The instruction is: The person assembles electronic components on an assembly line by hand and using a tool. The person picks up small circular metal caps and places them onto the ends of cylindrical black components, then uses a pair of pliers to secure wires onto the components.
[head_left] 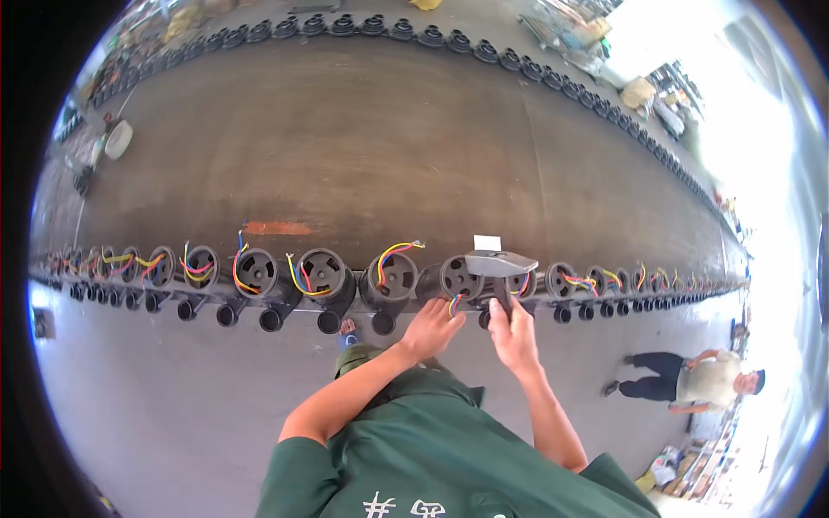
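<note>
My right hand [515, 335] is wrapped round the dark handle of a hammer [503, 262]. The grey metal hammer head is raised above the near edge of the table and partly covers the parts behind it. Left of it, my left hand [432, 330] is closed at the front of a round black plastic housing [451, 274], its fingertips on thin coloured wires [455, 304] that come out there. On the left side stands another black housing [393, 281] with yellow, red and blue wires sticking up. Each housing has a short side tube pointing toward me.
Similar wired housings [321, 272] line the near edge both ways. Black ringed parts [373, 25] run along the far edge of the wide brown table [345, 138]. A white piece [487, 243] stands behind the hammer. At the right, a person [704, 380] stands on the grey floor.
</note>
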{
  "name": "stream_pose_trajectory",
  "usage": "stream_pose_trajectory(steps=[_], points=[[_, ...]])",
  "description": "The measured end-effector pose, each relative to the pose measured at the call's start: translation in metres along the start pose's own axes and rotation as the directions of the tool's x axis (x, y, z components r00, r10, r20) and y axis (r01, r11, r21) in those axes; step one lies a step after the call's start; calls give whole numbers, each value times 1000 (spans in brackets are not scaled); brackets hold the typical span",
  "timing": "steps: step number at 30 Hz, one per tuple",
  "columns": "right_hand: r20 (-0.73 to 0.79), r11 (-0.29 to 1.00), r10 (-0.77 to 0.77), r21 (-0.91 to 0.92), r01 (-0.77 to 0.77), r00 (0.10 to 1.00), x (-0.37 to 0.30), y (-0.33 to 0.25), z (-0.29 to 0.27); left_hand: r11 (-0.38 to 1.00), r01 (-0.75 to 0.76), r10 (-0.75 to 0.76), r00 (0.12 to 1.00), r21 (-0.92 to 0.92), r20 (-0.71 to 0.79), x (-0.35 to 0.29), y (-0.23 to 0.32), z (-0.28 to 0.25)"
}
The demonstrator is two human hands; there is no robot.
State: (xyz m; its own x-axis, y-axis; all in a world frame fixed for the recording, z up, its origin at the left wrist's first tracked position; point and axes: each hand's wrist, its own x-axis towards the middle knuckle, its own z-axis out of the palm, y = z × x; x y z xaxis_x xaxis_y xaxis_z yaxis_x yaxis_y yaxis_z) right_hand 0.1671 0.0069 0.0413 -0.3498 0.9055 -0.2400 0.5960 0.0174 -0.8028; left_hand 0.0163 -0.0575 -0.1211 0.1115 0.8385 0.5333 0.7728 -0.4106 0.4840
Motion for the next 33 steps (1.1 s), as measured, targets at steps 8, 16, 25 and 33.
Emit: stream_pose_trajectory(steps=[8,16,25,33], points=[[41,973,25,-228,-15,999,3,10,7,1000,2,-4,997,28,71,-1,-1,2],[66,992,-4,-124,12,998,13,55,10,997,44,-56,983,68,174,12,20,-10],[-220,920,175,383,-80,960,-26,32,-80,978,157,-158,987,-140,6,125,92,-73],[-220,800,276,591,-98,936,-42,40,-102,933,61,-268,779,356,567,220,53,15]])
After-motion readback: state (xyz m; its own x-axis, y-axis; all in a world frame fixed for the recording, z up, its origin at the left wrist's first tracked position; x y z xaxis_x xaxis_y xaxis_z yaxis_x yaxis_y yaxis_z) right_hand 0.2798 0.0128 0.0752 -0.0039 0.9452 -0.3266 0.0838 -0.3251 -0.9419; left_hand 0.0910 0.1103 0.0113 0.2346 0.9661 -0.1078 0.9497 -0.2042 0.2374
